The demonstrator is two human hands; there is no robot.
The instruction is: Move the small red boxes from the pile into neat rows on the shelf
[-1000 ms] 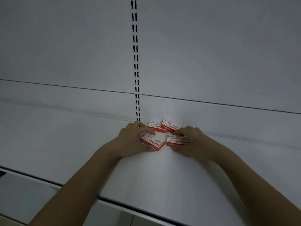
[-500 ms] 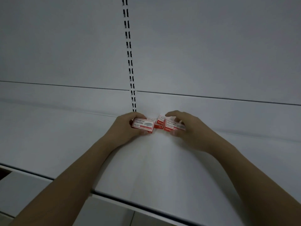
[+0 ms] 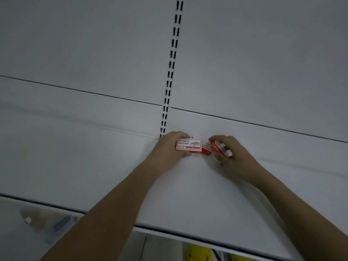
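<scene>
Small red and white boxes sit at the back of the white shelf (image 3: 188, 194), close to the rear wall. My left hand (image 3: 167, 149) holds one box (image 3: 188, 144) upright on its long edge, printed face toward me, thumb under it and fingers behind. A second box (image 3: 206, 147) lies just right of it on the shelf. My right hand (image 3: 231, 155) grips a third box (image 3: 219, 147), tilted, between thumb and fingers. Any boxes behind these are hidden.
A slotted upright rail (image 3: 170, 72) runs up the back wall just above my left hand. The shelf's front edge (image 3: 188, 231) crosses below my arms. Blurred items, some yellow (image 3: 197, 251), lie on a lower level.
Both hands moved from the loose flat pile toward the back wall. The left box now stands upright against the rear; the right hand has lifted and tilted its box.
</scene>
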